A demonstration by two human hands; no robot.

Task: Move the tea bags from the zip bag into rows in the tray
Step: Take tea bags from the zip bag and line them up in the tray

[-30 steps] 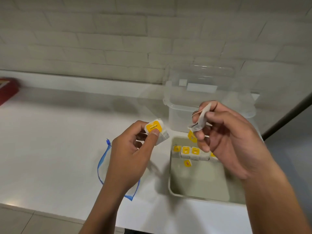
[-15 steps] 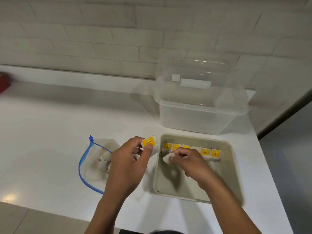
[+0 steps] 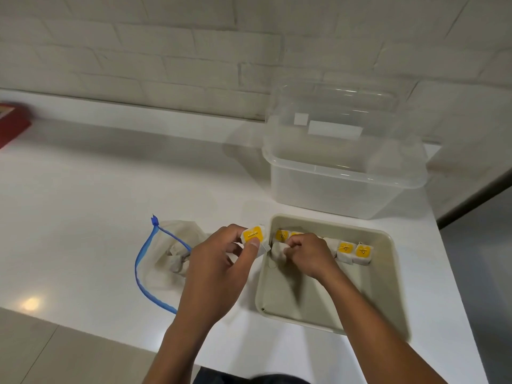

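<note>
Head view, looking down: tea bag (image 3: 278, 250) pinched in curled fingers of right hand (image 3: 307, 254), low over near-left end of a row of tea bags (image 3: 353, 252) along far wall of beige tray (image 3: 388, 275). Row running from just left of right hand, behind its knuckles, out to its right; yellow tags facing up; two rightmost bags fully in sight, middle ones hidden by the hand. Second tea bag with yellow tag (image 3: 252, 237) clamped between thumb and fingers of left hand (image 3: 221, 273), held just outside tray's left rim, very near the right hand's bag; touching or apart, cannot tell. Zip bag (image 3: 169, 256) with blue seal lying open on white bench (image 3: 83, 217) just left of left hand, partly behind it, a few pale tea bags still inside. Clear plastic tub (image 3: 340, 184) beyond tray, farther from both hands, against white brick wall (image 3: 166, 51), with clear lid (image 3: 332, 106) leaning up behind it. Red object (image 3: 11, 126) far left of left hand at bench's back edge, cut off by the frame. Both forearms reaching in from bottom edge.
</note>
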